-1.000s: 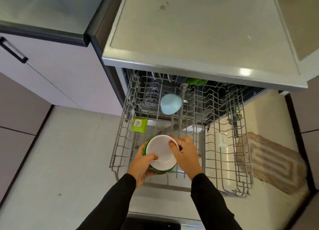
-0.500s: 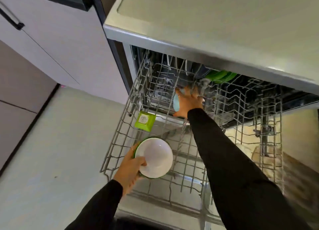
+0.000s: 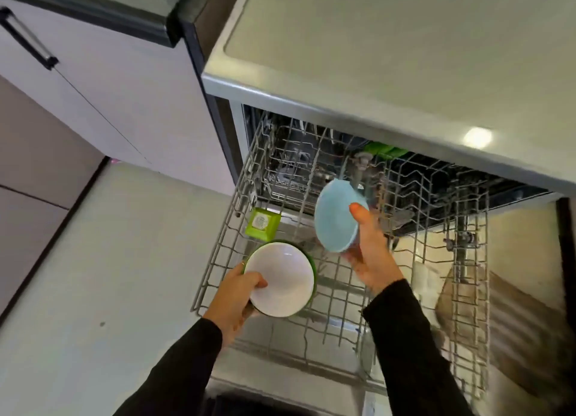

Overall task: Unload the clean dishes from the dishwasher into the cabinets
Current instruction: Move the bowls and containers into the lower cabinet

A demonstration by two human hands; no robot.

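Note:
My left hand (image 3: 232, 303) grips a stack of bowls, a white bowl (image 3: 280, 280) nested in a green one (image 3: 312, 267), over the front left of the pulled-out wire rack (image 3: 224, 247). My right hand (image 3: 369, 250) holds a light blue bowl (image 3: 335, 217) tilted on its side above the rack's middle, thumb on its inner face. More green dishes (image 3: 385, 150) sit at the back of the rack, half hidden under the counter edge.
A green square tag (image 3: 261, 224) hangs on the rack's left side. The counter (image 3: 389, 57) overhangs the dishwasher. A white cabinet door with a black handle (image 3: 29, 38) stands at the left. A brown mat (image 3: 514, 328) lies on the floor at the right.
My right hand has drawn back from the rear of the rack with the blue bowl lifted in it. My left hand still holds the white and green bowls.

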